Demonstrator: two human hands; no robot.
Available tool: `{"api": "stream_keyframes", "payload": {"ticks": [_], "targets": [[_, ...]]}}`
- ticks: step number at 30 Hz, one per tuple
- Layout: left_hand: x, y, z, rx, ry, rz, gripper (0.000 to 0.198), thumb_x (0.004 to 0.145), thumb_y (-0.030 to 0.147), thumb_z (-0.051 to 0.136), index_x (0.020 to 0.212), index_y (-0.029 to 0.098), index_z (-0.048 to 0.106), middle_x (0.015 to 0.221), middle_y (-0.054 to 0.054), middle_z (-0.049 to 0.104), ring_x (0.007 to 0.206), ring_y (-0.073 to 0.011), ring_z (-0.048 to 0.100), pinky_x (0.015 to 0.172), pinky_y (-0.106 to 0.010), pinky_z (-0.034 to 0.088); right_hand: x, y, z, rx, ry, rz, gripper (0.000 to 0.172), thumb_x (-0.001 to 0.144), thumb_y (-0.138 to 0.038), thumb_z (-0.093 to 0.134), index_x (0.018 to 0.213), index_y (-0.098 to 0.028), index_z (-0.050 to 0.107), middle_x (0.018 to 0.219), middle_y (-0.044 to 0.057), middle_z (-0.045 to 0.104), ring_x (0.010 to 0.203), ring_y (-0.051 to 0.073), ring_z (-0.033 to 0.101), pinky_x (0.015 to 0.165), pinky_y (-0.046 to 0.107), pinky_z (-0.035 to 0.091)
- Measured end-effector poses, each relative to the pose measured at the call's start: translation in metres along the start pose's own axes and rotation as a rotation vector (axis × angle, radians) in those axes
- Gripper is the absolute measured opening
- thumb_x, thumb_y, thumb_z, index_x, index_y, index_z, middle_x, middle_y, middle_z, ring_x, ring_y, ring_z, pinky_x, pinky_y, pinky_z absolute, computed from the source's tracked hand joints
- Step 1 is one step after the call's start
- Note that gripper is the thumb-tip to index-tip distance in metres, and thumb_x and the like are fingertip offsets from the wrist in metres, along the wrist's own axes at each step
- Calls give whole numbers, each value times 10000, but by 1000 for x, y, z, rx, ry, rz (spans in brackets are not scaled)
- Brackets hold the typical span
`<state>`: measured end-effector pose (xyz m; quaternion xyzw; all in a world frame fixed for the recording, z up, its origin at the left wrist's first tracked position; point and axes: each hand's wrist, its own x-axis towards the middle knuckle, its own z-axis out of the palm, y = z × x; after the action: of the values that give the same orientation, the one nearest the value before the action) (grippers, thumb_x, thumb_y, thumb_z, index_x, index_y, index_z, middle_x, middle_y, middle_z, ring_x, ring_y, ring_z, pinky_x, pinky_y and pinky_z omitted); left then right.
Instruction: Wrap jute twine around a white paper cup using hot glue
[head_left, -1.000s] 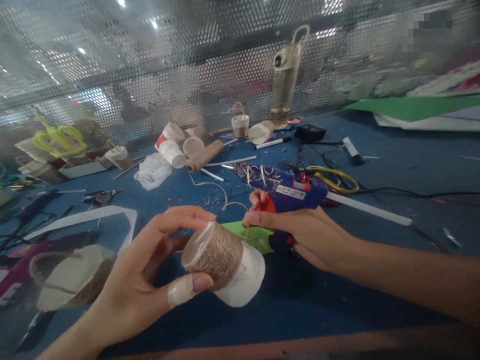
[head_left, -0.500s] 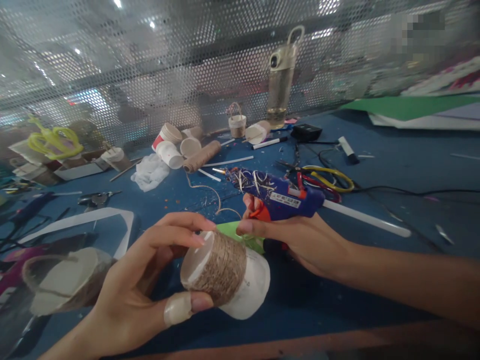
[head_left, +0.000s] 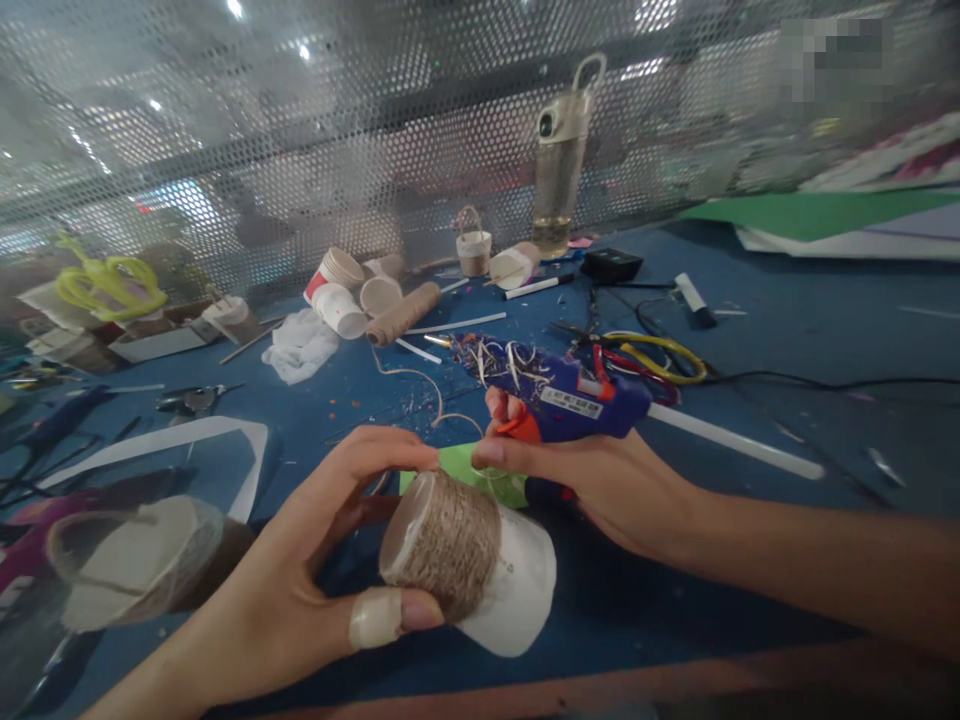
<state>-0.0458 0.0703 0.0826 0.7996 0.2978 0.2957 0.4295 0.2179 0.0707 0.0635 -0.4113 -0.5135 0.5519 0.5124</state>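
Left hand [head_left: 300, 565] grips a tapered white paper cup [head_left: 517, 590]; right hand [head_left: 607, 475] holds a blue plastic glue gun [head_left: 551, 390], pinching brown twine [head_left: 450, 540]. Winding seems in hand; next turn needs tension.

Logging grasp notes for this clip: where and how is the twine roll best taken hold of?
Probably around its middle, from above: the twine roll lies on its side, long and cylindrical, with paper cups crowding its left end.

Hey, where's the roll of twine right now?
In the head view, the roll of twine lies on the blue table, left of centre, just right of a tipped white paper cup and beyond the tip of the blue glue gun.
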Motion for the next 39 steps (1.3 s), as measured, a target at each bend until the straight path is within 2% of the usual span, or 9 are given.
{"api": "stream_keyframes", "payload": {"ticks": [2,7,12,18,22,26,31,37,39], "targets": [[0,3,-2,66,-12,-51,594,919,361,856,1437,507,603,1442,3,517,1285,-193,610,1013,-201,598,1,1,-1,-5,10,11,243,780,-415,872,828,-268,685,887,-15,680,885,209,611,918,415,529],[5,3,-8,118,-17,-4,519,907,431,864,1370,519,647,1404,23,586,1285,-196,614,1017,-205,576,2,0,-3,-26,30,-64,276,772,-403,883,780,-266,644,812,-34,629,826,191,588,857,385,522],[10,1,-11,179,-48,13,532,903,543,840,1395,516,637,1372,25,646,1218,-201,648,937,-200,589,3,0,-5,-44,41,-125,215,820,-400,863,822,-272,691,882,-25,707,876,193,646,937,394,528],[8,5,-10,173,-99,-29,456,976,367,792,1365,537,626,1438,41,580,1308,-169,613,975,-168,585,2,-2,-5,-84,48,-106,235,798,-430,859,864,-287,685,904,-15,735,918,226,685,926,416,562],[7,5,-8,123,-118,-64,389,989,355,774,1312,529,642,1499,57,570,1405,-188,579,1054,-220,583,2,-7,-5,-112,20,-129,226,822,-436,838,842,-289,668,869,-21,744,881,219,710,918,425,593],[7,3,-8,73,-69,-64,241,1008,346,750,1197,472,672,1447,72,615,1365,-162,619,1050,-205,579,-1,-12,-2,-139,15,-131,256,811,-433,859,837,-282,653,844,-27,726,835,199,710,879,391,627],[4,2,-11,70,-19,-61,306,1010,297,752,1240,472,650,1462,68,620,1409,-168,602,1092,-210,562,-7,-15,0,-128,-10,-123,287,807,-439,874,885,-287,644,900,-29,751,864,200,754,845,357,651],[5,3,-14,125,54,-71,417,980,319,790,1319,485,613,1443,52,638,1395,-179,610,1103,-226,551,-9,-22,-10,-409,125,-392,223,858,-329,819,789,-292,610,745,-56,639,615,149,602,553,276,531],[4,4,-15,133,81,-48,401,982,316,786,1310,481,626,1469,51,614,1427,-183,578,1107,-223,546,-9,-24,-17,-450,107,-411,242,866,-328,804,753,-286,594,721,-60,607,571,135,565,510,259,500]]}}
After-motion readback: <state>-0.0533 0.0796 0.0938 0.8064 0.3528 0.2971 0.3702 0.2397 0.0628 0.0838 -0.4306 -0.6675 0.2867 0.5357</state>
